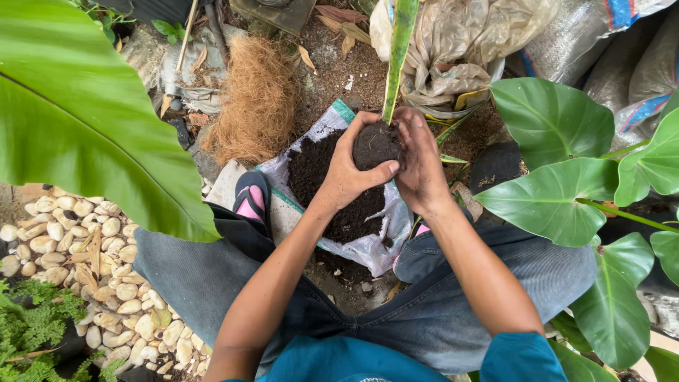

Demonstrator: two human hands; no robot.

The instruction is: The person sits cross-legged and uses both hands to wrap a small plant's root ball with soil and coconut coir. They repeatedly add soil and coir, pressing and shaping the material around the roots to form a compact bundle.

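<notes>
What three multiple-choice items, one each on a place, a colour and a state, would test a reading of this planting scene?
1. Where does the pile of brown coconut fibre lie?
A. On the pale pebbles
B. On the ground beyond the open soil bag, toward the left
C. In the person's lap

2. What colour is the sandal strap by the bag?
A. Pink
B. Yellow
C. White

3. How do the left hand and right hand stand?
A. Both flat on the knees
B. One raised, one in the bag
C. Both cupped around a ball of dark soil at the base of a long leaf

Answers: 1 B, the fibre sits past the white soil bag, away from the pebbles. 2 A, the strap shows pink. 3 C, both palms wrap the soil ball.
</notes>
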